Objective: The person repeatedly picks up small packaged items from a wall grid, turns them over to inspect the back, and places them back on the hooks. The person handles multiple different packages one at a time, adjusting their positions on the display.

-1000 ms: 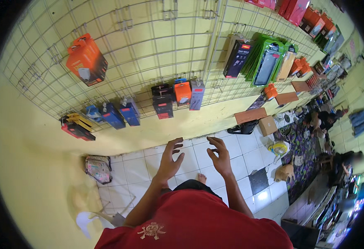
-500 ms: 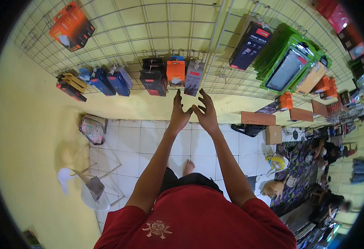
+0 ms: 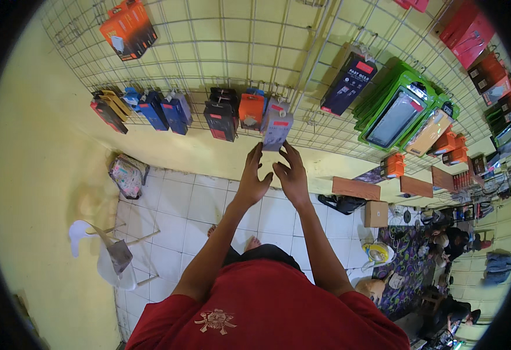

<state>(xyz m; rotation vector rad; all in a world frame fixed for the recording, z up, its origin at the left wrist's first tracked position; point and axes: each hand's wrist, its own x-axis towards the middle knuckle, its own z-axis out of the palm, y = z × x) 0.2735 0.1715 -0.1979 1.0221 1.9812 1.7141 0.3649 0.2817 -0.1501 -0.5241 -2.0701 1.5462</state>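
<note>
A flat grey hanging box (image 3: 277,132) with a red label tilts forward from a hook on the wire grid, in front of another grey box (image 3: 277,107). My left hand (image 3: 252,182) has its fingertips at the lower left corner, and my right hand (image 3: 292,178) meets the lower right edge. Between them the two hands hold the box by its bottom end; both thumbs stay below, off the box. Just left hang an orange box (image 3: 251,111) and several black boxes (image 3: 221,119).
The wire grid (image 3: 232,36) carries blue boxes (image 3: 153,111), a dark box (image 3: 349,84) and green-framed packs (image 3: 396,116). Low wooden shelves (image 3: 356,188) jut out at right. A white chair (image 3: 115,262) and a patterned bag (image 3: 129,176) are left. People sit far right.
My hands have reached the grey box and its lower end has come outward, away from the one behind. The view has shifted slightly, and another foot now shows.
</note>
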